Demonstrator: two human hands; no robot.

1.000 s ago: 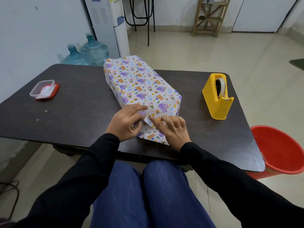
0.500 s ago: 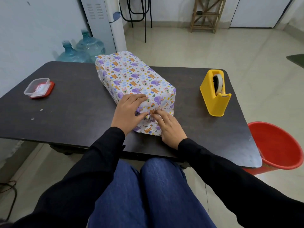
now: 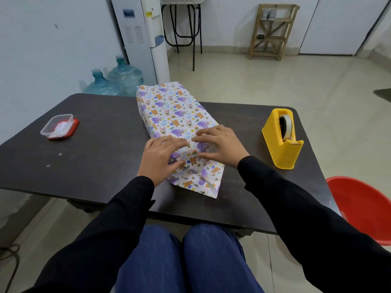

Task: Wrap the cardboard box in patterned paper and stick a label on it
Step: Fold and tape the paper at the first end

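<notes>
box [image 3: 173, 115] mid-worktop [image 3: 101, 166], running far edge to near edge; left hand [image 3: 160, 159] and right hand [image 3: 220, 144] on its near end. tape dispenser [image 3: 282, 140] by right edge, container [image 3: 59, 126] by left edge, bucket [image 3: 364, 208] on floor off near-right corner.

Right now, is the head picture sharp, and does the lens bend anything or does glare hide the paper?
Head view: the left hand, the right hand and the patterned paper look sharp, with no glare; the wide lens bows the table edge and tilts the wooden rack; light is soft, shadows faint.

Left hand [image 3: 159, 159] and right hand [image 3: 222, 145] press patterned paper [image 3: 175, 115] onto the box.
</notes>
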